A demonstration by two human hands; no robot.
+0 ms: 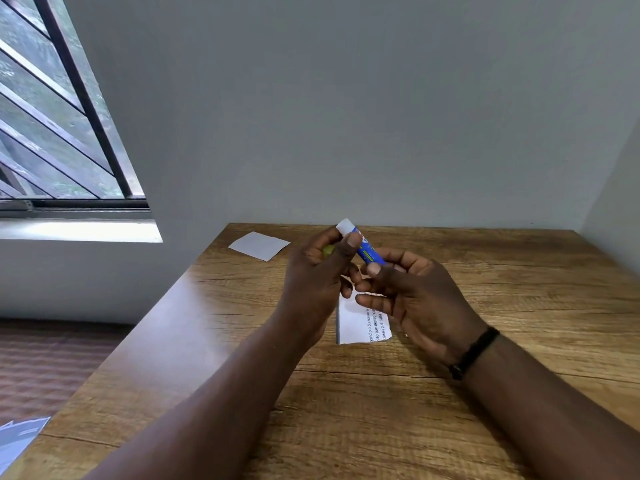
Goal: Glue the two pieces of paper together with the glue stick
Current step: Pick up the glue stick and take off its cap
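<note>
A blue glue stick (367, 250) with its white glue tip bared is held up above the wooden table (485, 306). My right hand (415, 299) grips its lower end. My left hand (317, 271) touches the stick near the tip with its thumb and holds a small yellow-green cap (328, 250) in its fingers. Below both hands a piece of paper with printed text (360, 325) lies flat, partly hidden by my fingers. A second, blank white piece of paper (259, 245) lies at the table's far left corner.
The table stands against a grey wall, its left edge dropping to a brown floor. A barred window (52, 116) is at the upper left. A grey-white sheet (17, 441) pokes in at the bottom left corner. A black band circles my right wrist.
</note>
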